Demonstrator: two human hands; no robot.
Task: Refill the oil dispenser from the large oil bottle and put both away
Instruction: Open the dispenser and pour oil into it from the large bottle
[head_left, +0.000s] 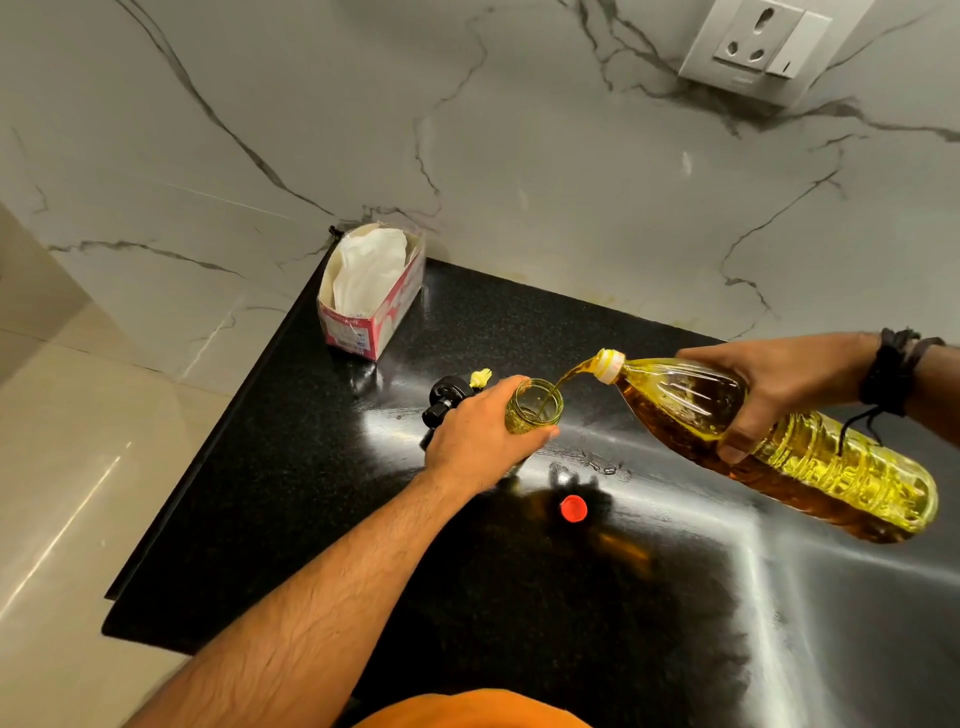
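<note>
Head view over a black speckled stone counter (322, 499), its near and right edges cut off by the frame. At the back left corner stands an open pink-and-white cardboard box (374, 306) holding white paper. Nearer, a black dispenser cap (444, 400) with a small yellow piece (480, 378) beside it lies on the counter, partly hidden behind the left hand (478, 441). That hand is curled around the clear glass oil dispenser jar (535, 408), which stands upright near the counter's middle; its body is hidden by the fingers (only the open mouth and some yellow oil inside show). A red round bottle cap (573, 507) lies on the counter just in front of the jar. The right hand (769, 395) grips the large clear plastic bottle of yellow oil (810, 452), tilted with its neck over the jar; a thin stream of oil (563, 379) falls from its white spout into the mouth. Dark bands (891, 369) circle the right wrist. A white wall socket (763, 47) sits on the veined marble wall, top right.
</note>
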